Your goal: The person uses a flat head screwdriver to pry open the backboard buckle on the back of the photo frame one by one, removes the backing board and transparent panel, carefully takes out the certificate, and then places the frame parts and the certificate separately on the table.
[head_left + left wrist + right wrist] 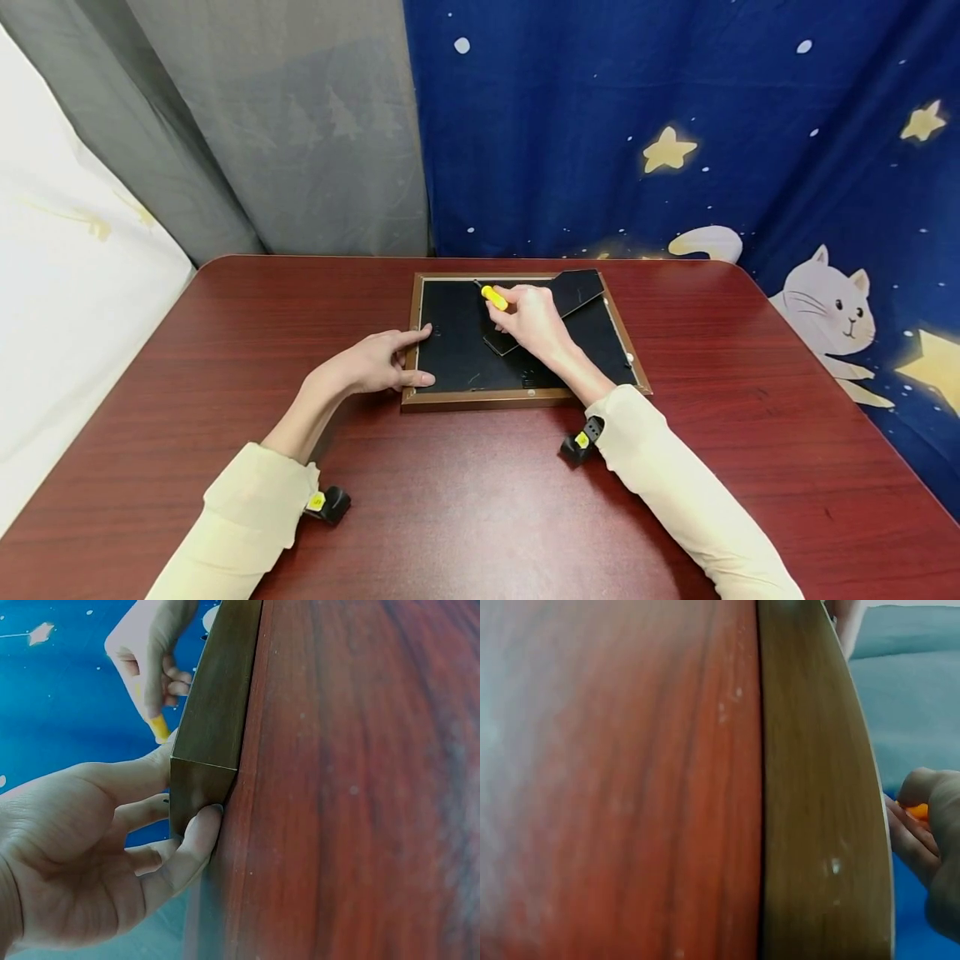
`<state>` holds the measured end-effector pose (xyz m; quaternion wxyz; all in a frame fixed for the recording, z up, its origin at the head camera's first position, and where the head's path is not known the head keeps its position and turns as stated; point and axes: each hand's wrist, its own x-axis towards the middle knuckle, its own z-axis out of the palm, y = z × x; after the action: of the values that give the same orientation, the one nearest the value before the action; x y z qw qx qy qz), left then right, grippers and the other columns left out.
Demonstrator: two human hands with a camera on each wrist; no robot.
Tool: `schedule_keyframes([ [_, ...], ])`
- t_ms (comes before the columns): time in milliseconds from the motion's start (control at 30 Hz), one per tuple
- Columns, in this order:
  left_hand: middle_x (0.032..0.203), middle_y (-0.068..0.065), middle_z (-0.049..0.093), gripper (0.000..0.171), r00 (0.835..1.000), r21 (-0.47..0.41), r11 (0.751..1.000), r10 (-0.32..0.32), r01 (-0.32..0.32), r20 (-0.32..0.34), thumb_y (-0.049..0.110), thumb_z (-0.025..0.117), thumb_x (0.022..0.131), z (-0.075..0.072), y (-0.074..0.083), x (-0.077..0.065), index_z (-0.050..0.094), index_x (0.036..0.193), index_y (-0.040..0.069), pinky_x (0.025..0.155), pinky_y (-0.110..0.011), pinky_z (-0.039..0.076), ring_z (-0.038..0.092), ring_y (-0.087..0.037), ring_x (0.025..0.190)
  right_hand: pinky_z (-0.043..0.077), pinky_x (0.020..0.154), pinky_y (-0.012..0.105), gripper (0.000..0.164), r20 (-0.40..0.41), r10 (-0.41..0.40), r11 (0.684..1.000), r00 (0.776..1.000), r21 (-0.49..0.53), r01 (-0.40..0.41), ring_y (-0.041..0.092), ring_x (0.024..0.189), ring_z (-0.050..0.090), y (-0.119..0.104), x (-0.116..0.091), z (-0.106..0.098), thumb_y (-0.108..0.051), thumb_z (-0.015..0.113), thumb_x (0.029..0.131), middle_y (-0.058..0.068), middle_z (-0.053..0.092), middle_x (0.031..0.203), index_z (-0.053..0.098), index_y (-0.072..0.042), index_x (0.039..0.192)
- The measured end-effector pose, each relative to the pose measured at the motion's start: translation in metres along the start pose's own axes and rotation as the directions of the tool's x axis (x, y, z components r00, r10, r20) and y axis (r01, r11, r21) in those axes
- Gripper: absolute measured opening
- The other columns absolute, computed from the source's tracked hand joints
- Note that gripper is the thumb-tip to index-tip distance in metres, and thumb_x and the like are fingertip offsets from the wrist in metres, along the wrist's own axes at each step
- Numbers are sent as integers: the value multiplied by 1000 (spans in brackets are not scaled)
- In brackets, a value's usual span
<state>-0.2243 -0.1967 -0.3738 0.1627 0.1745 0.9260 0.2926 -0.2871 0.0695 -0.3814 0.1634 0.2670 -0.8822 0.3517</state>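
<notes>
Picture frame (480, 402) lies back side up on the table (450, 508), between the two hands. Step in hand, as I judge it: working at the backing's far edge with a small tool, perhaps at a fastener, though the tip is too fine to read.

From the frame's left edge: left hand (367, 362) holds there, thumb and index finger laid over onto the black backing (457, 350), other fingers against the frame's outer side near its near left corner. Seems a steadying hold.

Inside the frame, left of its middle, towards the far rim: yellow-handled tool (494, 297), likely a screwdriver, tilted, thin dark shaft pointing at the far inner edge.

Just right of that, above the frame: right hand (536, 321), thumb and fingers pinching the yellow handle, forearm crossing the frame's near rim. Hands apart from each other.

Black stand leg (579, 290) runs diagonally over the backing, partly under the right hand, up to the frame's far right corner.

Next move probably calls for firm left-hand pressure on the frame while the tip is worked along that edge without slipping.
</notes>
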Motion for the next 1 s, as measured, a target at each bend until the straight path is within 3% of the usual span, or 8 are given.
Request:
schedule_keyframes([
  [200,117,-16,51,84,1000,-7,1000,4,-4,7,36,78,90,-1,0,0,35,158,11,77,-34,44,54,-17,79,48,47,19,25,27,39,996,999,-82,-36,3,47,61,-11,1,6,-11,67,94,-1,67,60,75,0,115],
  [367,115,-16,51,85,1000,-10,1000,-6,6,5,36,79,89,-1,1,1,36,157,11,76,-33,44,54,-18,79,51,53,18,14,15,21,992,1000,-126,-19,2,46,59,-19,4,13,-10,65,95,-2,65,59,76,-3,95],
  [467,115,-15,51,84,1000,-20,1000,-18,18,5,35,80,89,-1,2,1,36,157,12,76,-33,44,53,-18,78,52,56,18,15,14,29,989,999,-146,-27,2,46,60,-23,7,16,-11,65,95,-2,64,59,73,-6,83],
  [667,103,-13,50,85,999,-23,999,-27,28,16,35,80,89,-2,2,2,35,158,13,74,-33,42,50,-18,74,53,52,20,21,55,101,993,993,-72,-97,3,46,61,-29,20,8,-11,66,95,-4,63,53,73,-8,75],
  [900,96,-10,47,85,999,-33,999,-29,29,16,35,80,88,-2,1,3,35,158,13,72,-33,40,48,-18,74,54,52,22,15,107,203,974,973,83,-212,10,50,67,-32,47,-8,-9,70,93,1,69,59,78,2,88],
  [1000,97,-11,47,85,999,-37,999,-27,28,18,35,80,88,-2,1,3,35,158,13,72,-33,40,48,-19,75,55,53,22,16,120,207,970,971,102,-219,12,52,69,-30,57,-12,-11,70,94,5,70,64,77,3,90],
])
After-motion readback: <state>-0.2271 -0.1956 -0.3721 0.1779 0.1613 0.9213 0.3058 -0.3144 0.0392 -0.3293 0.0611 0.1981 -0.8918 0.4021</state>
